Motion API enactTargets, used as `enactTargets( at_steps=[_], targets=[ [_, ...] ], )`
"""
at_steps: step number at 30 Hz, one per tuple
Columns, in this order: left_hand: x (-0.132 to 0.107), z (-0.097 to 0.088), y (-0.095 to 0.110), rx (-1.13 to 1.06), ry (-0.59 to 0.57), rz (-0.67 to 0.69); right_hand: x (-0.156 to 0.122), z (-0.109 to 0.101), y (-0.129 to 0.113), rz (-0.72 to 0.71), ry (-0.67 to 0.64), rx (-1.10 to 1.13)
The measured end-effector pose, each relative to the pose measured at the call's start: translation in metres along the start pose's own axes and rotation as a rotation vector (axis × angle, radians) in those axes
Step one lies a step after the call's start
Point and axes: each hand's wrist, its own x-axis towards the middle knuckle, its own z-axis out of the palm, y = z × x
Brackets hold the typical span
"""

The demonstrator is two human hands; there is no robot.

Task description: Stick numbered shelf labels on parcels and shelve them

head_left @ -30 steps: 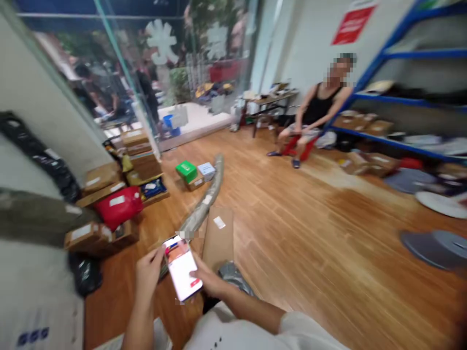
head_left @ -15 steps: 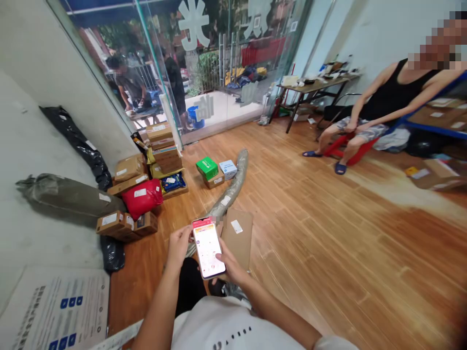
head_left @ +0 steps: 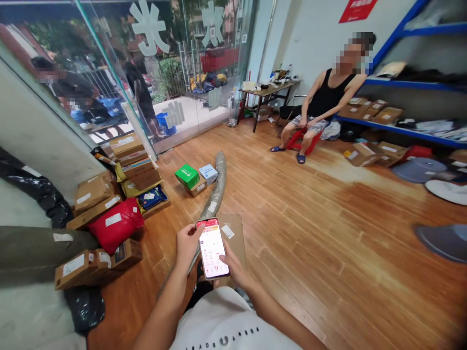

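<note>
Both my hands are on the slim smartphone with a lit white-and-red screen (head_left: 211,248), near centre, just above my lap. Left hand (head_left: 187,243): fingers curled round its left edge. Right hand (head_left: 235,268): cupping it from below, thumb at the right edge. App page open. The flat brown cardboard parcel (head_left: 236,234) lies on the wooden plank floor (head_left: 310,233) just beyond, touching the long grey wrapped roll (head_left: 216,190); no hand on either.
</note>
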Motion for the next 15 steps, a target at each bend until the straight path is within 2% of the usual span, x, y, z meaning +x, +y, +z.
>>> enactTargets(
  at_steps=[2,4,6,8,9,12,15],
  targets=[
    [0.021,-0.006,0.001,-0.069,-0.034,-0.045,0.021,0.006,0.0,-0.003,0.045,-0.025],
    [0.035,-0.015,0.001,-0.248,-0.152,-0.142,0.043,0.013,-0.003,-0.004,0.084,-0.027],
    [0.044,-0.029,0.001,-0.434,-0.388,-0.308,0.065,0.021,-0.008,-0.031,0.134,-0.05],
    [0.049,-0.046,0.0,-0.537,-0.615,-0.45,0.085,0.029,-0.016,-0.126,0.188,-0.156],
    [0.051,-0.054,-0.001,-0.556,-0.693,-0.498,0.094,0.033,-0.02,-0.19,0.2,-0.242],
    [0.063,-0.079,0.002,-0.514,-0.781,-0.508,0.115,0.047,-0.033,-0.342,0.172,-0.491],
    [0.078,-0.097,0.012,-0.406,-0.834,-0.45,0.131,0.061,-0.046,-0.39,0.192,-0.676]
  ],
)
